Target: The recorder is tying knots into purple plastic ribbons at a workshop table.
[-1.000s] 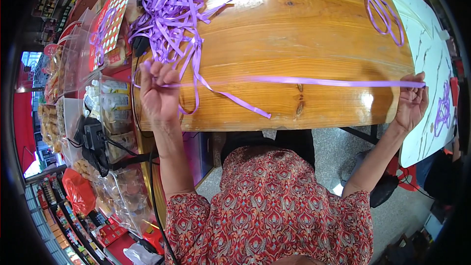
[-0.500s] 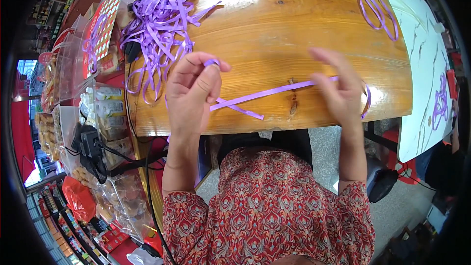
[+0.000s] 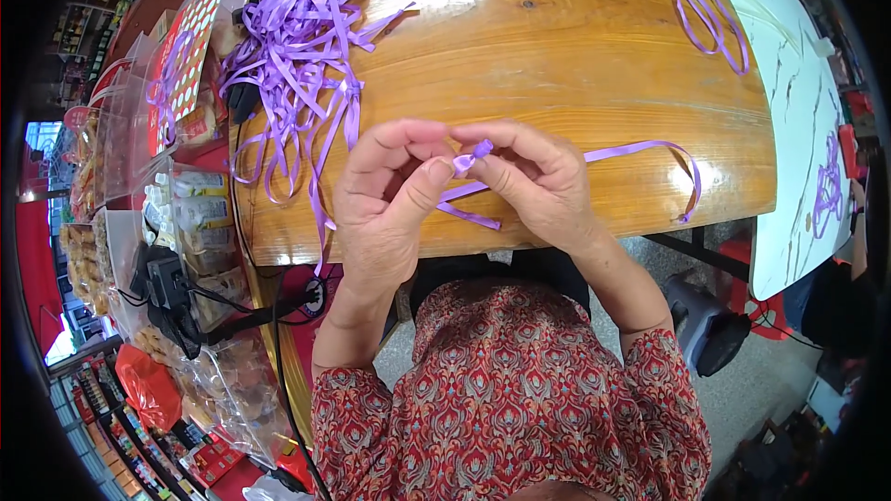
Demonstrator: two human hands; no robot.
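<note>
A narrow purple ribbon (image 3: 633,149) runs from between my hands toward the right and curls down near the table's front edge. Its gathered, knotted-looking part (image 3: 474,158) sits between my fingertips, above the wooden table. My left hand (image 3: 390,199) pinches the ribbon with thumb and forefinger. Close beside it, my right hand (image 3: 543,186) pinches the same bunched part from the other side. A short ribbon tail (image 3: 471,215) slants out below my hands. How the ribbon is folded inside the fingers is partly hidden.
A heap of purple ribbons (image 3: 311,23) covers the far left of the wooden table (image 3: 557,65). Ribbon loops (image 3: 696,5) lie at the far right. A white marbled table (image 3: 789,130) adjoins on the right. Bagged goods (image 3: 204,213) and a black device (image 3: 167,283) stand left.
My right hand has moved left from the ribbon's right stretch and now meets my left hand. My left hand has shifted slightly right. Both now grip the bunched part.
</note>
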